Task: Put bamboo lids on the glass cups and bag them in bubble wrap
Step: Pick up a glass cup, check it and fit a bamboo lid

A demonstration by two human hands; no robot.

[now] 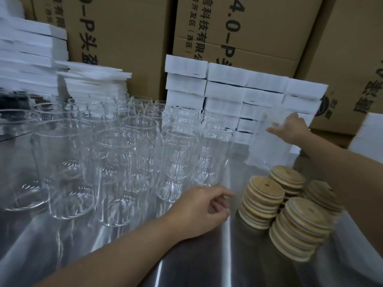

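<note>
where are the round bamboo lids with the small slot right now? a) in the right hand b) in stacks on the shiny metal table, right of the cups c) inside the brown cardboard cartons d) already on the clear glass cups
b: the round bamboo lids sit in four stacks on the shiny metal table, to the right of the clear glass cups, none of which carries a lid.
</note>
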